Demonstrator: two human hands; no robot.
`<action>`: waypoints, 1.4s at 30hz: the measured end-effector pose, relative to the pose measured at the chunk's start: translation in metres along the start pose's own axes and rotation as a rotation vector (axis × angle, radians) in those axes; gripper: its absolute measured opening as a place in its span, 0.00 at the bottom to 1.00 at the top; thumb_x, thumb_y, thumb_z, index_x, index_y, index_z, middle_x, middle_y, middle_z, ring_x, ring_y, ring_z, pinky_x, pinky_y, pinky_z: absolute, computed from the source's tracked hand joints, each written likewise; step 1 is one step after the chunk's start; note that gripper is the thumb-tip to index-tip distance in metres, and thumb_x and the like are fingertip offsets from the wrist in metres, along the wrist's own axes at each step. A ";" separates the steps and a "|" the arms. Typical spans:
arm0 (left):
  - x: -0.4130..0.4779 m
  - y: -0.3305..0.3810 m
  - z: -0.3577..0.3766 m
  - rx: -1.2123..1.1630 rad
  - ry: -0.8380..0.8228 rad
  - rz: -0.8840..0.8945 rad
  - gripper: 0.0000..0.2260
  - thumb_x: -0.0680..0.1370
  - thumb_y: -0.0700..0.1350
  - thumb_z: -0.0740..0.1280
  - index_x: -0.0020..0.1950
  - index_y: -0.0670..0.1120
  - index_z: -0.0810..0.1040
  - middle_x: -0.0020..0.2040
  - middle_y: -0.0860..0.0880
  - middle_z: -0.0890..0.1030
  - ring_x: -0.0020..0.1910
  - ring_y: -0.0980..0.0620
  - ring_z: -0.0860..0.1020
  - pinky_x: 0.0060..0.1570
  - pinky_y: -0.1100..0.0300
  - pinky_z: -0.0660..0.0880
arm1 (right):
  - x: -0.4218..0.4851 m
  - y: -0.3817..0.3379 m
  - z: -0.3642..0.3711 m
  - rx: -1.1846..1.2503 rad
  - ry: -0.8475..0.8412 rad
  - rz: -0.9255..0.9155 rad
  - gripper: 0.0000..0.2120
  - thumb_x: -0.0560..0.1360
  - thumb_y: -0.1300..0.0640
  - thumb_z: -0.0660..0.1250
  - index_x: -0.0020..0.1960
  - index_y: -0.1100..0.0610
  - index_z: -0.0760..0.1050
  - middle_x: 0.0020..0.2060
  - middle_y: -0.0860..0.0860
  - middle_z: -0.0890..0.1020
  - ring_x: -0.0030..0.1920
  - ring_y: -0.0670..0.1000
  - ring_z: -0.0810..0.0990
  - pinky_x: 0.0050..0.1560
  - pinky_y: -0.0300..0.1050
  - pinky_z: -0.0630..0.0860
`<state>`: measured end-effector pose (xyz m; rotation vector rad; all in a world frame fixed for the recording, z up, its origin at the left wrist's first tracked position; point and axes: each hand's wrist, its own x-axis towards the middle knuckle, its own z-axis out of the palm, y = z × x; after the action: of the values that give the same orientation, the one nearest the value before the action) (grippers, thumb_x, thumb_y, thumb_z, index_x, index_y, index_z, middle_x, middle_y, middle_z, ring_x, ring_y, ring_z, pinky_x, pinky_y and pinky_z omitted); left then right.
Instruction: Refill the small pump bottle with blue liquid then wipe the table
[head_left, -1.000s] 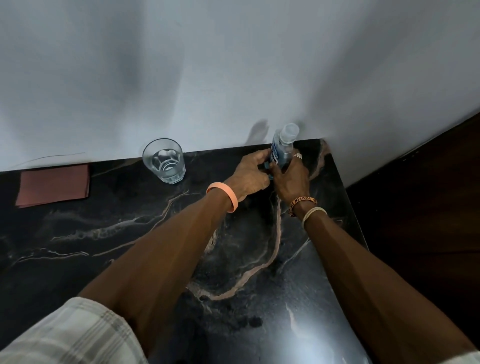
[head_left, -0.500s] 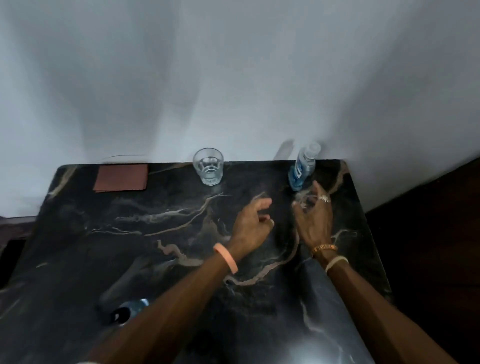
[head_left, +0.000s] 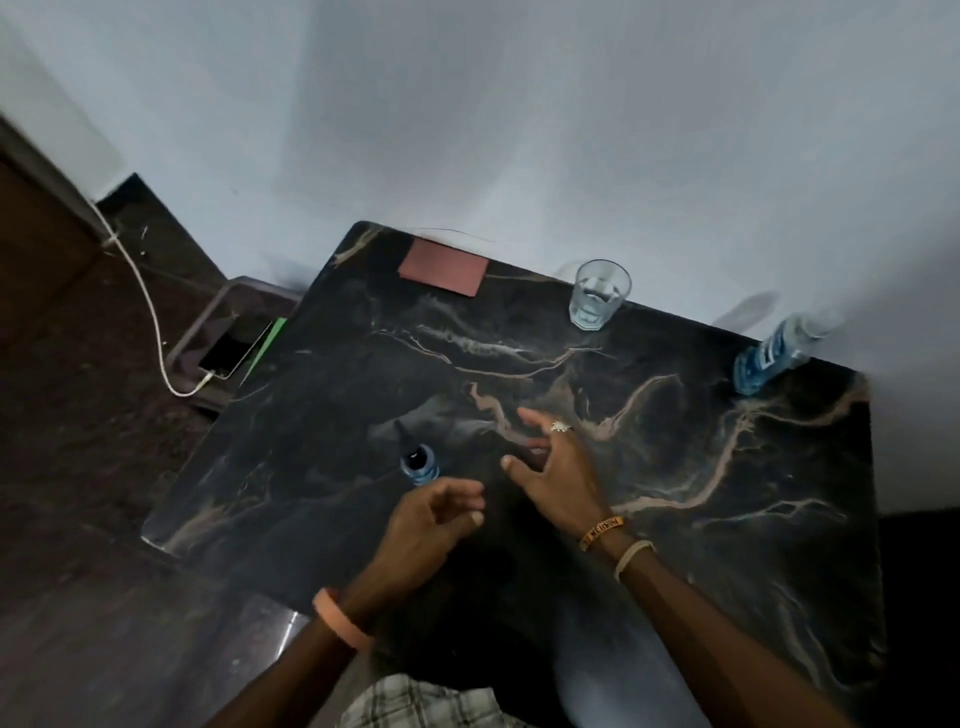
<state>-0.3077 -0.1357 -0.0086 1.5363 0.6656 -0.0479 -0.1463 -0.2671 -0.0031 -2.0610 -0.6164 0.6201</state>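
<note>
A small pump bottle (head_left: 418, 461) with blue liquid and a dark top stands on the black marble table (head_left: 727, 493), left of centre. My left hand (head_left: 434, 525) hovers just right of and below it, fingers loosely curled, holding nothing. My right hand (head_left: 556, 467) is spread open over the table's middle, empty. A larger clear bottle of blue liquid (head_left: 779, 353) with a label stands at the far right corner by the wall. A folded reddish-brown cloth (head_left: 444, 270) lies flat at the far left edge.
A drinking glass (head_left: 597, 301) with some water stands at the back between cloth and large bottle. Left of the table, a phone (head_left: 234, 351) on a white charging cable (head_left: 150, 312) rests on a low stand. A white wall runs behind.
Both hands let go of the large bottle at the back right and drew back toward me and to the left. The view swung left, showing the small pump bottle.
</note>
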 end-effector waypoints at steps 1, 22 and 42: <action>-0.005 -0.006 -0.015 0.004 0.010 -0.029 0.14 0.73 0.35 0.74 0.54 0.51 0.81 0.49 0.51 0.86 0.50 0.54 0.84 0.50 0.64 0.78 | 0.003 -0.007 0.007 -0.001 -0.049 -0.007 0.31 0.70 0.53 0.76 0.70 0.46 0.69 0.66 0.46 0.74 0.57 0.41 0.77 0.56 0.40 0.79; 0.019 -0.016 -0.053 0.378 0.363 0.191 0.17 0.70 0.46 0.77 0.56 0.48 0.79 0.51 0.52 0.81 0.49 0.52 0.80 0.52 0.49 0.78 | 0.013 -0.045 0.087 -0.113 -0.238 -0.034 0.18 0.71 0.50 0.75 0.58 0.40 0.74 0.44 0.32 0.78 0.48 0.31 0.76 0.50 0.32 0.74; 0.029 -0.040 -0.047 0.383 0.326 0.245 0.25 0.70 0.50 0.77 0.64 0.50 0.73 0.58 0.56 0.73 0.56 0.56 0.74 0.57 0.61 0.74 | 0.015 -0.043 0.091 -0.182 -0.183 0.033 0.20 0.67 0.51 0.78 0.56 0.50 0.75 0.52 0.47 0.82 0.52 0.47 0.80 0.53 0.45 0.78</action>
<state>-0.3178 -0.0843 -0.0517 2.0116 0.7474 0.2804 -0.2010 -0.1818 -0.0144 -2.2025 -0.7704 0.8038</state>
